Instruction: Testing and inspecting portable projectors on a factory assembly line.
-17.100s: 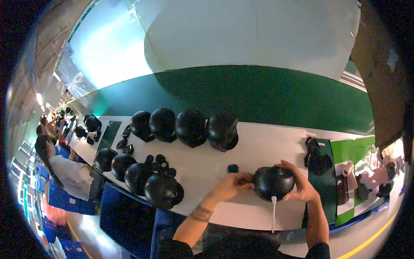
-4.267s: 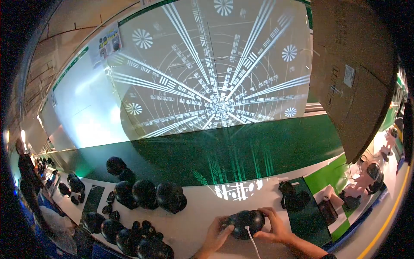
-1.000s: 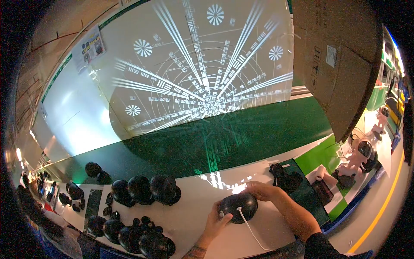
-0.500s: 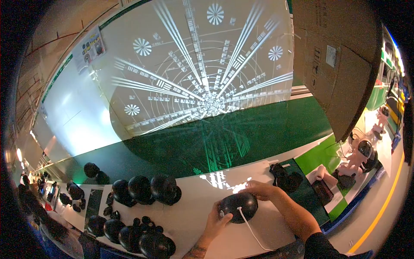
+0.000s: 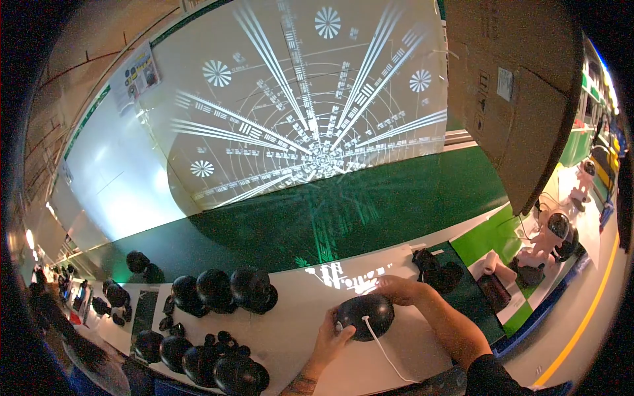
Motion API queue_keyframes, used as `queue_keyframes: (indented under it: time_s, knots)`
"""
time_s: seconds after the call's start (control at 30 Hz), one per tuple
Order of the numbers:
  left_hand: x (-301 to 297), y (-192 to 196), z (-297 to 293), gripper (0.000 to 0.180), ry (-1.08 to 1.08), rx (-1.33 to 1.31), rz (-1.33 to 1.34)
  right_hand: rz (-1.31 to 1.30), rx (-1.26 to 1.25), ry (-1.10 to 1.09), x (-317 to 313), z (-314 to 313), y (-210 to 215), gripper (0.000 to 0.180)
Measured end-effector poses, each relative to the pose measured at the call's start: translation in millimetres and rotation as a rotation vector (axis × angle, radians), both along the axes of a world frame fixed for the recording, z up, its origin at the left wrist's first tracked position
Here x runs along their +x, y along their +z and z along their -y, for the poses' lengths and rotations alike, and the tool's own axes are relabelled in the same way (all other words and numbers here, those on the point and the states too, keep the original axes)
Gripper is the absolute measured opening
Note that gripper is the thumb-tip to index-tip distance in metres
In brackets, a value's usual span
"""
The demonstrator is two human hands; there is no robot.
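Note:
A round black projector (image 5: 365, 318) with a white cable (image 5: 384, 353) plugged into its near face sits between my two hands above the white bench. My left hand (image 5: 332, 341) grips its left side, thumb toward me. From the right, my right hand (image 5: 394, 290) reaches over to the projector's far side with curled fingers; their tips are partly hidden there. Bright light patches fall on the bench just beyond that hand. On the upright board ahead shines a white test pattern (image 5: 321, 158) of rays, arcs and pinwheels.
Several round black units (image 5: 214, 290) stand in rows to the left, with small black parts among them. At the right lie a black object (image 5: 439, 270) on a dark mat, a brown box (image 5: 494, 290) and pink-white figures (image 5: 551, 237). A large cardboard box (image 5: 512, 99) hangs over the right side.
The fingers of my right hand have shifted slightly at the projector's far side, and the light patches beside them have changed shape. My left hand and the projector stay in place.

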State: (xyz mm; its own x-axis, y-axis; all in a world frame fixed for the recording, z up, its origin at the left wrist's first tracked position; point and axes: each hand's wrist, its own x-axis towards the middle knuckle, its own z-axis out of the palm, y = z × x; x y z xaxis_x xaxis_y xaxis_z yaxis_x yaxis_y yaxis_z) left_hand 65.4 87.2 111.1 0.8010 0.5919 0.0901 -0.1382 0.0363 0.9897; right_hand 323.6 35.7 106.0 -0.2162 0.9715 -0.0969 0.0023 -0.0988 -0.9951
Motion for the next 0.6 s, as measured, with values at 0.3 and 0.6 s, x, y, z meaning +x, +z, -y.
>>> queue_keyframes:
  time_s: [0.3,0.6]
  knots:
    - [-2,2,2,0.062,0.043,-0.058,0.057,-0.401,-0.12,-0.125,-7,1,-12,0.037]
    - [-7,14,2,0.063,0.058,-0.06,0.034,-0.29,-0.134,-0.144,-11,-2,-2,0.033]
